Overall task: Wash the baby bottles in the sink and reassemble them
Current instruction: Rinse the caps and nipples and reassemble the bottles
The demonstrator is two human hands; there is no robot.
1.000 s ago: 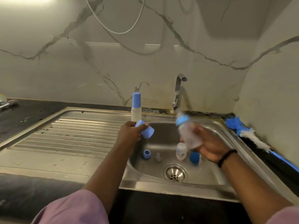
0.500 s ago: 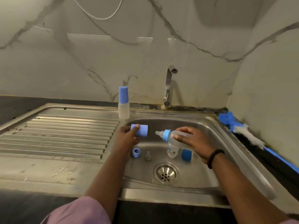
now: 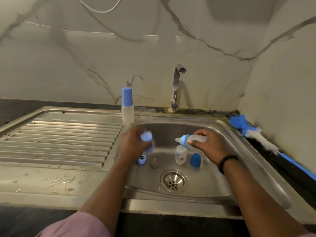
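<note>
Your left hand (image 3: 132,146) grips blue cap (image 3: 146,136), now blurred, lower over sink (image 3: 227,134) than before. Right hand (image 3: 209,144) keeps gripping bottle (image 3: 191,140) sideways above drain (image 3: 173,180), teat toward cap.

Held sideways over the sink (image 3: 227,134): clear bottle (image 3: 196,139), blue ring and teat pointing left; blurred blue cap (image 3: 146,136) held opposite. On the basin floor: blue ring (image 3: 142,159), grey teat (image 3: 154,163), upright open bottle (image 3: 180,153), dark-blue cap (image 3: 195,159). Capped bottle (image 3: 127,106) upright on the back rim.
</note>
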